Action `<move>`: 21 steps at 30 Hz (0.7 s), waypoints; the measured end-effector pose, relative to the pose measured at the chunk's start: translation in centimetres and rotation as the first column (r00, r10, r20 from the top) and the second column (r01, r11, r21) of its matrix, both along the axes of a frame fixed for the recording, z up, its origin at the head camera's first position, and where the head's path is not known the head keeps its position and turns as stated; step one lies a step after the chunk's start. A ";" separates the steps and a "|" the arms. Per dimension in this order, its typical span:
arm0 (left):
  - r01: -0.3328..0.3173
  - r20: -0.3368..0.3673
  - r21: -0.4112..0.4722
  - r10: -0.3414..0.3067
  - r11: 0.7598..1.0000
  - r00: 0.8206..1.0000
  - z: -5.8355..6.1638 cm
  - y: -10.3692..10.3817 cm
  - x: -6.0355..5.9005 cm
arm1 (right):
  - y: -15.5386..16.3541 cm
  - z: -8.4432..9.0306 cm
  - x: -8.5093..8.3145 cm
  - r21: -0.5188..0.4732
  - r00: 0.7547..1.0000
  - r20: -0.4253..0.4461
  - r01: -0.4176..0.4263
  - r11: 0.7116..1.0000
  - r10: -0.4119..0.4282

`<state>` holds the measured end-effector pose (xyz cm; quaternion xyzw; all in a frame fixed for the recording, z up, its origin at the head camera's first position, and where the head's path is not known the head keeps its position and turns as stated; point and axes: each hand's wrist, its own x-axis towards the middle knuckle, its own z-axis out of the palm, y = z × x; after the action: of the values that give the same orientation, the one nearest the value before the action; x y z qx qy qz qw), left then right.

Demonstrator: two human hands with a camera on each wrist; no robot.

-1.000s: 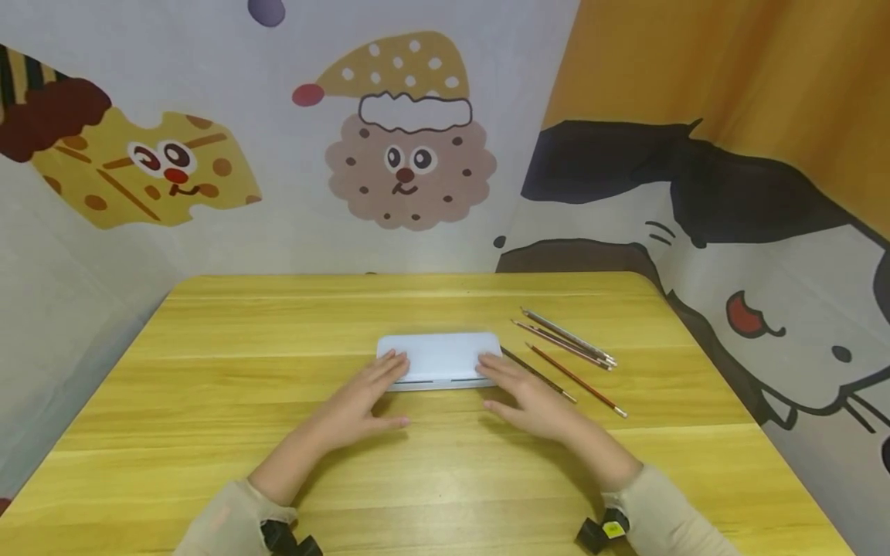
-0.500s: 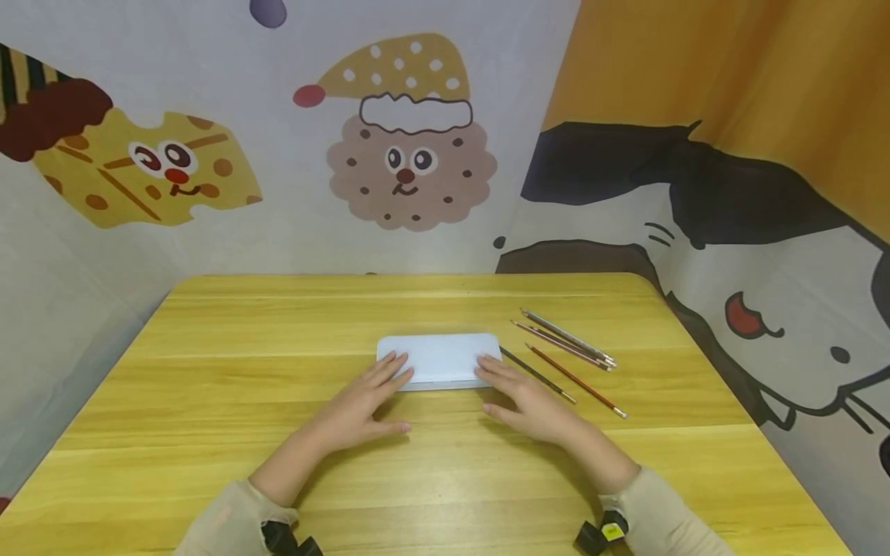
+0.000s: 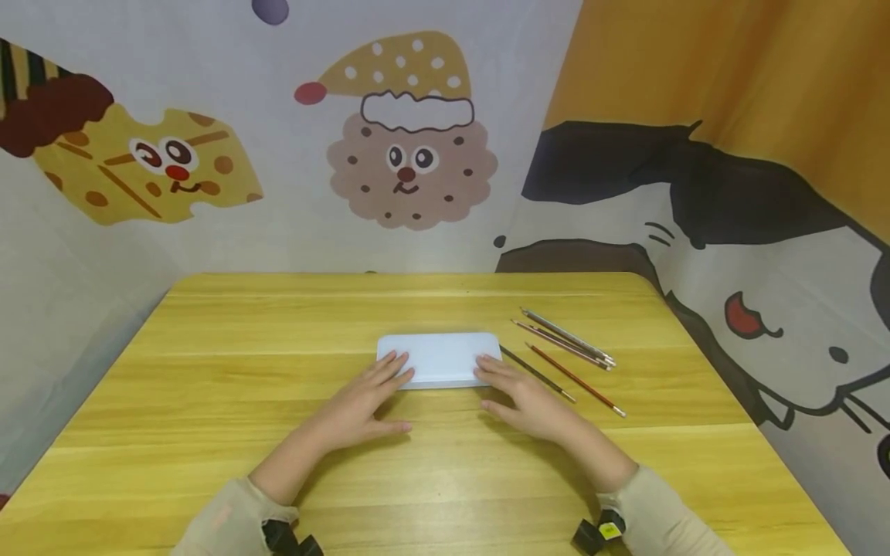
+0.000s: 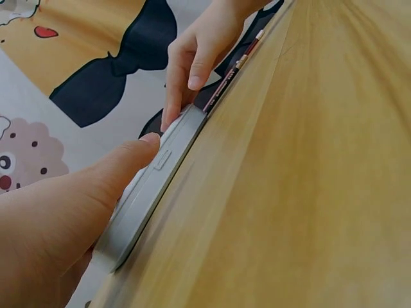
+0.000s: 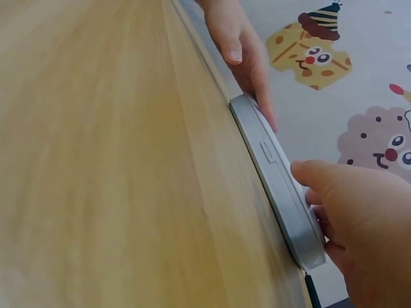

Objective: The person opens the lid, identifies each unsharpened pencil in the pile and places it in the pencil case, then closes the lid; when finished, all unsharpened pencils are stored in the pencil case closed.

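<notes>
Fingers lie straight on the closed pale case (image 3: 439,358) at mid-counter (image 3: 208,386): our left hand (image 3: 359,405) and right hand (image 3: 530,401) press its two ends flat, pinning it, pencils (image 3: 566,357) just beside.

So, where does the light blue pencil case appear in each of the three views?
Head: the light blue pencil case lies flat at table centre, left of the pencils.
Left wrist: seen edge-on, a diagonal grey band at left centre.
Right wrist: edge-on, right of centre.
Shared landmark: the small latch on its front edge.
</notes>
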<state>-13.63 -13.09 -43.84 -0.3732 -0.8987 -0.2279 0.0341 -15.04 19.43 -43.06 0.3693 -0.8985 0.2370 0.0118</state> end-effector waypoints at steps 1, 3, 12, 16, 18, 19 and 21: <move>0.001 0.000 -0.003 -0.001 1.000 1.000 0.0 0.0 0.0 | 0.0 0.0 0.0 -0.001 1.000 0.000 0.001 1.000 -0.001; 0.001 0.005 -0.003 -0.001 1.000 1.000 0.0 0.1 -0.1 | 0.0 0.1 0.1 -0.004 1.000 0.004 0.005 1.000 -0.005; -0.008 0.018 0.036 0.008 0.999 1.000 0.0 0.1 -0.2 | 0.4 0.2 0.0 -0.005 1.000 0.027 0.005 1.000 -0.005; -0.026 0.046 0.077 0.023 0.997 0.999 0.6 -0.2 -0.2 | 1.0 0.6 0.0 -0.007 0.999 0.035 0.024 1.000 -0.023; -0.044 0.056 0.095 0.038 0.994 0.998 1.2 -0.5 -0.1 | 1.6 0.9 0.0 -0.017 0.999 0.022 0.043 0.999 -0.042; -0.052 0.059 0.102 0.047 0.993 0.997 1.5 -0.7 -0.1 | 2.0 1.2 0.0 -0.023 0.999 0.012 0.052 0.998 -0.052; -0.069 0.052 0.099 0.065 0.993 0.997 2.1 -1.2 -0.1 | 2.9 1.8 -0.1 -0.029 0.997 -0.019 0.072 0.997 -0.073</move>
<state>-13.70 -14.25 -41.74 -0.3350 -0.8987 -0.2805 0.0386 -15.11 22.36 -41.30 0.3385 -0.9077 0.2453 0.0349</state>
